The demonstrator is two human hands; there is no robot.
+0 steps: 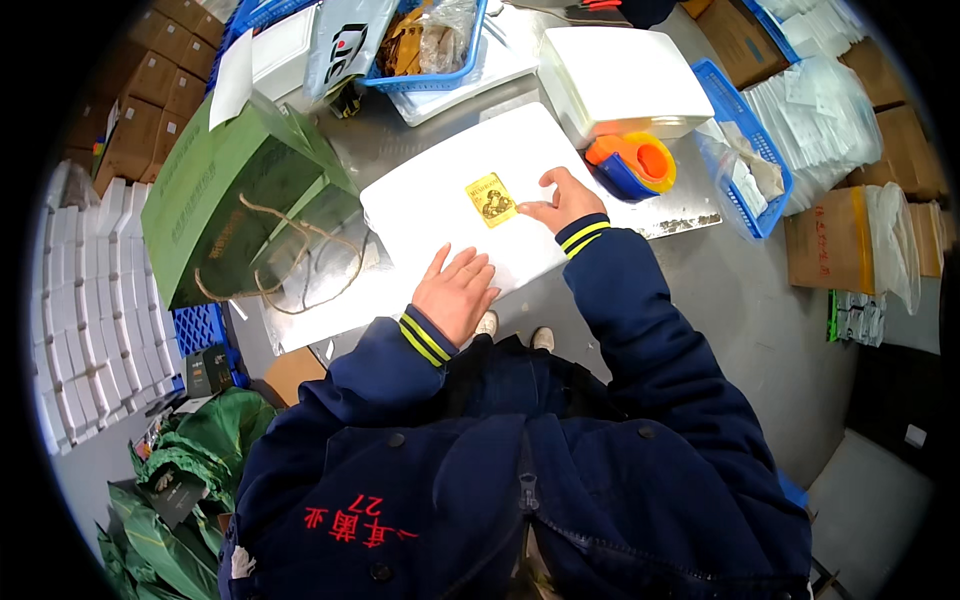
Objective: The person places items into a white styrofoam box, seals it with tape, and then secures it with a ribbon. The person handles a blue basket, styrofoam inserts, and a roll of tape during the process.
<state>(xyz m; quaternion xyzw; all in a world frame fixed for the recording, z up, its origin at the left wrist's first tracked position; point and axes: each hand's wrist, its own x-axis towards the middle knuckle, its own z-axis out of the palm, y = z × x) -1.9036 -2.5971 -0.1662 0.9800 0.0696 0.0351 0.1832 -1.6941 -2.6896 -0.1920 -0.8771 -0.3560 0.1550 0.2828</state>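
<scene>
A white foam box lid or box point(420, 202) lies on the metal table before me, turned at a slant. On its upper face sits a gold-yellow label point(491, 200) with a printed mushroom picture and writing. My right hand point(566, 201) is at the label's right side; the thumb tip meets its edge, while the forefinger is bent and held apart from it. Nothing is gripped there. My left hand point(457, 292) rests spread on the near part of the white surface, below the label, with nothing in it.
A green paper bag point(225, 180) with rope handles stands left. Behind are a blue basket point(427, 79) with brown contents and a grey plastic bag point(349, 45). At right sit an orange-and-blue tape dispenser point(634, 165), a white box point(622, 75) and another blue basket point(776, 206).
</scene>
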